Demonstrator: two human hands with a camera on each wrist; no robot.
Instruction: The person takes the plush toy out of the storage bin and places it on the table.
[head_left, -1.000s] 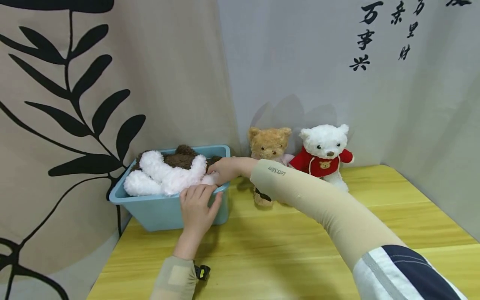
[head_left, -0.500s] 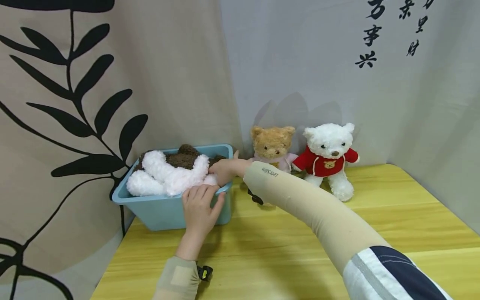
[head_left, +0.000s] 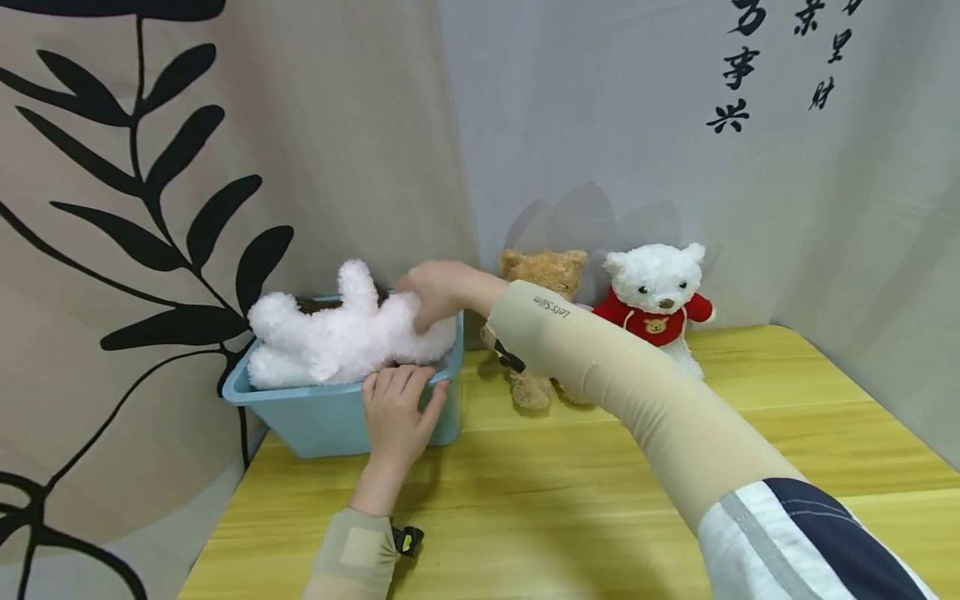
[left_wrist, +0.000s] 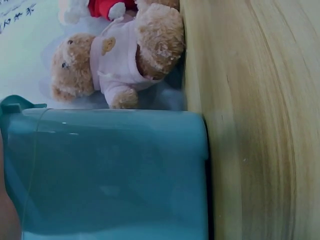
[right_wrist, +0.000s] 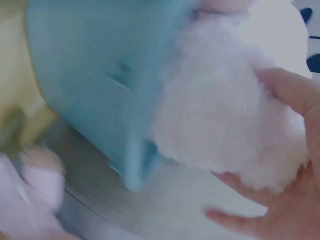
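White plush toy (head_left: 345,342) sprawled across the mouth of the blue bin (head_left: 322,425), one end gripped by the right hand (head_left: 442,292)! The left hand (head_left: 397,417) hooks over the near rim, just in front of the toy; the hands are apart. The right-wrist view gives us thumb and fingers around the fur, while the left-wrist view shows the tan bear (left_wrist: 117,55), face and pink shirt (left_wrist: 112,70), largely screened by a sleeve (head_left: 600,358) from the head camera.

White plush (head_left: 360,337) and right hand (head_left: 442,290) higher
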